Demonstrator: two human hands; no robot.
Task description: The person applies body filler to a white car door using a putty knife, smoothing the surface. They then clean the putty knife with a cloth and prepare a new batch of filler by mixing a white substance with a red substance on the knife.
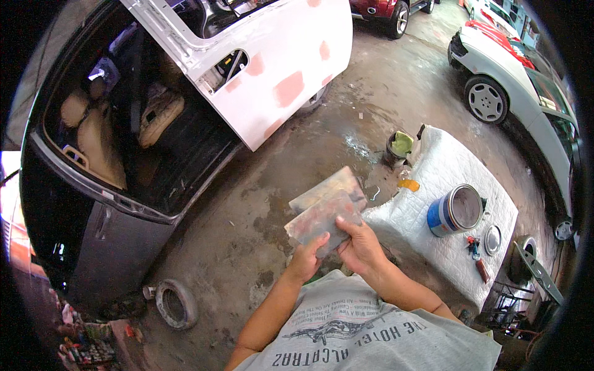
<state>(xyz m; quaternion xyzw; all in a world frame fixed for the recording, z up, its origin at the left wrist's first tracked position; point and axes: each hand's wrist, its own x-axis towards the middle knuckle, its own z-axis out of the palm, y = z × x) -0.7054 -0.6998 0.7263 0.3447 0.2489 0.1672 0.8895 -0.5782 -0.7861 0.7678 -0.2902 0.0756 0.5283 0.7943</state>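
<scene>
Low in the middle, my left hand (pixel 304 261) and my right hand (pixel 359 246) grip two stained, translucent flat plates, probably spreader boards: a nearer one (pixel 315 219) overlapping a farther one (pixel 337 185). Both thumbs lie on the nearer plate's lower part. To the right, a white padded cover (pixel 402 219) lies over a raised surface bearing an open blue can (pixel 445 213), a round lid (pixel 492 240), small tools (pixel 475 248) and an orange flat piece (pixel 408 184). A bucket with green material inside (pixel 401 143) stands beyond.
A car with black body and white door (pixel 297 80) patched pink fills the left side. A white car (pixel 538 142) stands right, a red vehicle (pixel 374 7) at the back. A tire (pixel 176 303) lies on the stained floor; another tire (pixel 520 260) sits beside the covered surface.
</scene>
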